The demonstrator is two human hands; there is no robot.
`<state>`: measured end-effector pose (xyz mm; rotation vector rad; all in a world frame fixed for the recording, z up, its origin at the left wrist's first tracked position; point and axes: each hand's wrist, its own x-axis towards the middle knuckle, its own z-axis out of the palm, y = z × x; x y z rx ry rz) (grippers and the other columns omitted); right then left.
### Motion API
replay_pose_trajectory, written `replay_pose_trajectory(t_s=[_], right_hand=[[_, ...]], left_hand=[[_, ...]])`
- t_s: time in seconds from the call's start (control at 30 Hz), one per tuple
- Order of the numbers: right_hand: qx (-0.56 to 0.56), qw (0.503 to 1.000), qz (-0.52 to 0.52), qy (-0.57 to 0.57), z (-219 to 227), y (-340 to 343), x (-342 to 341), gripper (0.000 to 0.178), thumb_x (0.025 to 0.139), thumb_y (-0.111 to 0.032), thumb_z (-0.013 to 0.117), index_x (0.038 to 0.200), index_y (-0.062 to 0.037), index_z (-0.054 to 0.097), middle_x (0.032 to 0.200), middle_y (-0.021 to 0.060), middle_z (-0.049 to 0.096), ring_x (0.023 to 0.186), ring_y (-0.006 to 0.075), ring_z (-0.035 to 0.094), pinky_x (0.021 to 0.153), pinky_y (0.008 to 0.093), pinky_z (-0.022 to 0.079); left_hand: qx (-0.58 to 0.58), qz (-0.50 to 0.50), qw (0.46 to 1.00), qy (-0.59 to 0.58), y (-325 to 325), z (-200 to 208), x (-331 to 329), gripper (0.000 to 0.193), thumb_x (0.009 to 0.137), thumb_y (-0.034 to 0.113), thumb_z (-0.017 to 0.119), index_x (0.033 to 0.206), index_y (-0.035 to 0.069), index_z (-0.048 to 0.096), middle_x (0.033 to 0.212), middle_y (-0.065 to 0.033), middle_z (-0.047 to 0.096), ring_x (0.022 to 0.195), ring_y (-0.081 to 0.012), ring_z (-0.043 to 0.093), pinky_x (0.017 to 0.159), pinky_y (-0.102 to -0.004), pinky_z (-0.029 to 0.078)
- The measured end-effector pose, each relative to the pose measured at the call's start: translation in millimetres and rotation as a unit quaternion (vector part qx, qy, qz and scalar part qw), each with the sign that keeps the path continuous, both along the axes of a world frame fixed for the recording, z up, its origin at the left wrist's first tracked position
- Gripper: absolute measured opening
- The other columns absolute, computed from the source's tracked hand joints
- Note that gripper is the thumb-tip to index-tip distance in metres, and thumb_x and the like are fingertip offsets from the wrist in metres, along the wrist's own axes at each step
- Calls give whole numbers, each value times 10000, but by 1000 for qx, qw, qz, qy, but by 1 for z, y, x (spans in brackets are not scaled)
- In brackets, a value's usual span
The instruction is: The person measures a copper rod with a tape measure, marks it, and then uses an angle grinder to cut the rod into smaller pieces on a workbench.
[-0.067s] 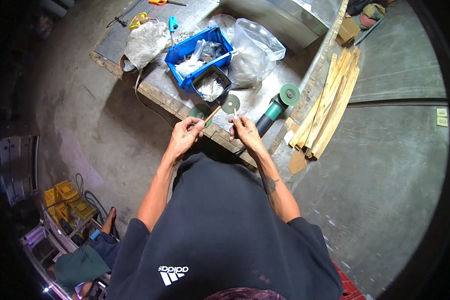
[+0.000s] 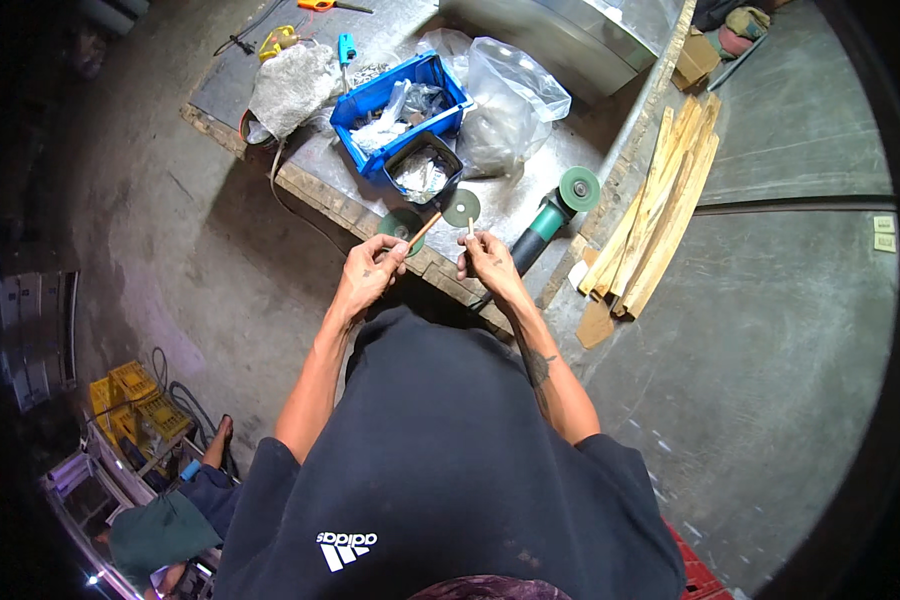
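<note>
My left hand (image 2: 373, 270) is closed on a thin copper-coloured rod (image 2: 427, 229), its dark tip pointing up and to the right. Across from it, my right hand (image 2: 492, 264) pinches a short, thin pale stick (image 2: 471, 227). Both hands are at the near edge of the workbench (image 2: 320, 196). Just beyond the fingertips lies a grey-green disc (image 2: 452, 212) with a hole in its middle. Another green disc (image 2: 394, 221) lies by my left fingers, partly behind the rod. To the right of my right hand rests a green angle grinder (image 2: 538, 230) with a green disc fitted.
Beyond the discs stand a dark square container (image 2: 453, 180) and a blue bin (image 2: 345, 130) holding plastic and small parts. Clear bags (image 2: 510, 125) and a grey cloth (image 2: 292, 90) lie around them. Wood strips (image 2: 660, 220) lie at right. Another person (image 2: 165, 530) is at lower left.
My right hand has shifted very slightly, still with the pale stick. My left hand and the copper-coloured rod stay in place.
</note>
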<state>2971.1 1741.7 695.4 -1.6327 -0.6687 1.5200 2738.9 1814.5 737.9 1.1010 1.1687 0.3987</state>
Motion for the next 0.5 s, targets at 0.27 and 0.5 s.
replay_pose_trajectory(t_s=[0.27,0.5], right_hand=[[17,999,-28,-29,-22,18,-10,360,1097,-261,553,1293,39,520,989,127,737,829,150,692,725,297,554],[-6,995,-55,-88,-34,27,-13,329,1028,-260,660,1108,59,655,910,149,745,735,194,742,655,338,575]], left_hand=[[2,41,995,-94,-4,-8,-10,259,1018,236,727,1174,46,646,868,-10,677,705,-63,604,628,-218,482],[1,93,988,-124,-5,-4,-11,230,1015,192,729,1177,58,636,863,4,655,720,-72,610,638,-214,486]])
